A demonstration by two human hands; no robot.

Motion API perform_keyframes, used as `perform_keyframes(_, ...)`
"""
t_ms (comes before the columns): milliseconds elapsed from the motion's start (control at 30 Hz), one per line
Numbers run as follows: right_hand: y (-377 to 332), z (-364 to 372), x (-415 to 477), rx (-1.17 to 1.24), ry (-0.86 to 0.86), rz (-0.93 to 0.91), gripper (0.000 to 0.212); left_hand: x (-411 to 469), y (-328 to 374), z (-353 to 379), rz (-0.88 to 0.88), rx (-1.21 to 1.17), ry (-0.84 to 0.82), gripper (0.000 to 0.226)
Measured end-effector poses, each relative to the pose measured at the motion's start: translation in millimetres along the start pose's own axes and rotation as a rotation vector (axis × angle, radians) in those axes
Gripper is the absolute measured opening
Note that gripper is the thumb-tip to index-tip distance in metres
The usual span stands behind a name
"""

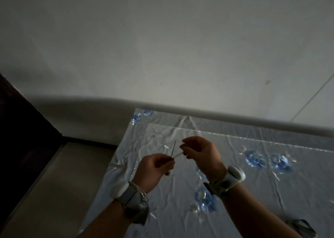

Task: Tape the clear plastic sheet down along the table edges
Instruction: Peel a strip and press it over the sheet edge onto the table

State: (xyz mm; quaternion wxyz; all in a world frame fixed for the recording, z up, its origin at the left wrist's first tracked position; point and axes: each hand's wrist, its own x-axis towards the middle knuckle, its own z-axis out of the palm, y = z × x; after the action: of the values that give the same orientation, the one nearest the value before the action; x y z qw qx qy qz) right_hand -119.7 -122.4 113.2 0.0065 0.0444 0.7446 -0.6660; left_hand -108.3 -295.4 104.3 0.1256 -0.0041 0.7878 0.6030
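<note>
A short strip of clear tape (176, 150) is stretched in the air between my two hands, above the table. My left hand (153, 169) pinches its lower end and my right hand (199, 152) pinches its upper end. Below them lies the clear plastic sheet (235, 167), wrinkled, over a cloth with blue flowers. The sheet's far edge (198, 131) runs a little short of the table's back edge. One piece of tape (116, 165) sits on the table's left edge.
A white wall (162, 47) stands right behind the table. The floor (54, 183) lies to the left, with a dark surface (18, 129) beyond it. A dark crumpled thing (301, 227) lies at the lower right on the table.
</note>
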Motion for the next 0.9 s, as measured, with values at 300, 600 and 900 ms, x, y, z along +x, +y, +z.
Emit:
perform_keyframes(300, -15, 49, 69, 0.169, 0.043, 0.256, 0.015, 83, 5, -52, -0.021, 0.069, -0.196, 0.01)
perform_keyframes(600, -18, 29, 149, -0.142, -0.046, 0.147, 0.023, 162, 7, -41, 0.072, 0.105, -0.155, 0.015)
perform_keyframes(900, 39, 17, 275, -0.606, -0.056, 0.056, 0.011, 271, -17, -16, -0.029, 0.407, -0.156, 0.022)
